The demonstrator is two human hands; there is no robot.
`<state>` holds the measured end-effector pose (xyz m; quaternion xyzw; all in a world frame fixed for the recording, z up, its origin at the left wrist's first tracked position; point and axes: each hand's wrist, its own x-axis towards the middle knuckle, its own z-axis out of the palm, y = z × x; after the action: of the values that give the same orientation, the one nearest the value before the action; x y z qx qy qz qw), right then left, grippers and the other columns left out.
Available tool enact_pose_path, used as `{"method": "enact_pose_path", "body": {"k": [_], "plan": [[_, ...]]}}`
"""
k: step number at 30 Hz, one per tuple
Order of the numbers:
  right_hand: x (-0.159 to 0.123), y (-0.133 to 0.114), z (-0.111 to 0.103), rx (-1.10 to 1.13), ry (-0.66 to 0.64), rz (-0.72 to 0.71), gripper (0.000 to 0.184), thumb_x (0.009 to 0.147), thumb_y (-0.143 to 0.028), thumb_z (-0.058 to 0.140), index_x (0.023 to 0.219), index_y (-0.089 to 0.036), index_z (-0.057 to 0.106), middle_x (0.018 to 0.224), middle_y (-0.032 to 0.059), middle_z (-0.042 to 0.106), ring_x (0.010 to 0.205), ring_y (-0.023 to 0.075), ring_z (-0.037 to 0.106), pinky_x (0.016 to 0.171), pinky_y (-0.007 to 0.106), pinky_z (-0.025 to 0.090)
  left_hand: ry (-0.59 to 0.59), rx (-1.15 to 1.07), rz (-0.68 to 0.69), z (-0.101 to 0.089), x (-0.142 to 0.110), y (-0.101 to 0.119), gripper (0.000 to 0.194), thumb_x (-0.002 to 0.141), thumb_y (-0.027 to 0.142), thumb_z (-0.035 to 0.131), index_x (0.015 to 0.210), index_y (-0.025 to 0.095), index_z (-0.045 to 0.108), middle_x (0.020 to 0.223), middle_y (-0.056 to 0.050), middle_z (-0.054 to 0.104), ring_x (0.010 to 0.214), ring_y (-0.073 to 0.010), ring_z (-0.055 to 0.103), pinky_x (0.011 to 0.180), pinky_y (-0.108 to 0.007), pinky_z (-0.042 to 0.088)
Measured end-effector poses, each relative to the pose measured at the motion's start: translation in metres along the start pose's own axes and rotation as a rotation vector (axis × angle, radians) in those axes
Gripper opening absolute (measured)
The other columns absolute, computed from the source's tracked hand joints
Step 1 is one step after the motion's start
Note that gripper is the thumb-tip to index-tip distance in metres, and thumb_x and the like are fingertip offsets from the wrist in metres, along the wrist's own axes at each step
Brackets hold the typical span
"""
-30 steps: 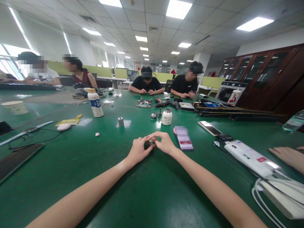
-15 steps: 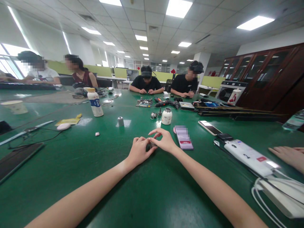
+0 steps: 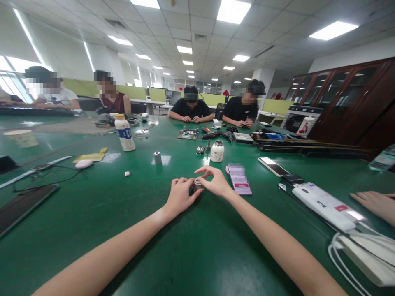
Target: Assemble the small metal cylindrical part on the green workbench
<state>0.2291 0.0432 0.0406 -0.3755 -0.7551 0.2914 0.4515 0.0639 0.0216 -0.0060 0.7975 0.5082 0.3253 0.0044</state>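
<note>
A person's left hand [image 3: 182, 195] grips a small round metal part [image 3: 198, 183] between thumb and fingers on a green table [image 3: 138, 246], while the right hand [image 3: 216, 181], its fingers loosely parted, brings its thumb to the top of the part. The part sits between the two hands, partly hidden by them. Beyond it, a grey metal cylinder [image 3: 157, 157] stands upright to the left, and an open-topped white bottle [image 3: 217, 151] stands near a small pair of metal pieces [image 3: 200, 151]. A lit phone [image 3: 240, 179] lies just beside the right hand. Across the table, two people in black shirts bend over their work near a circuit board [image 3: 188, 134] and a power drill [image 3: 212, 135].
</note>
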Motion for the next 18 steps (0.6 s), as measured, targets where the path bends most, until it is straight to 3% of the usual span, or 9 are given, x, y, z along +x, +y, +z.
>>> {"method": "enact_pose_path", "body": {"k": [3,7,18], "plan": [[0.0014,0.0027,-0.0011,-0.035,0.042,-0.008,0.021,0.073,-0.014,0.064,0.091,-0.02,0.07,0.095,0.0023,0.073,0.077,0.0158,0.07,0.075,0.03,0.056,-0.013,-0.017,-0.007,-0.0001,0.0011,-0.0008,0.03,0.086,0.046,0.058,0.101,0.021,0.064,0.091,-0.006,0.071,0.09,-0.0249,0.06,0.085,-0.041,0.037],[0.0013,0.0057,0.0004,0.005,-0.004,-0.028,0.023,0.071,-0.011,0.064,0.092,-0.02,0.069,0.097,0.0016,0.073,0.082,0.0167,0.071,0.08,0.031,0.055,-0.02,-0.047,0.002,-0.0005,0.0016,-0.0016,0.029,0.087,0.044,0.058,0.102,0.021,0.063,0.092,-0.006,0.071,0.092,-0.0246,0.06,0.085,-0.041,0.039],[0.0003,0.0061,0.0032,0.02,0.012,-0.029,0.024,0.073,-0.011,0.062,0.094,-0.02,0.069,0.097,0.002,0.072,0.076,0.0149,0.07,0.072,0.028,0.056,-0.019,-0.09,0.015,-0.0005,0.0026,-0.0029,0.028,0.086,0.042,0.058,0.104,0.021,0.064,0.091,-0.006,0.071,0.09,-0.0244,0.061,0.084,-0.04,0.041]]}}
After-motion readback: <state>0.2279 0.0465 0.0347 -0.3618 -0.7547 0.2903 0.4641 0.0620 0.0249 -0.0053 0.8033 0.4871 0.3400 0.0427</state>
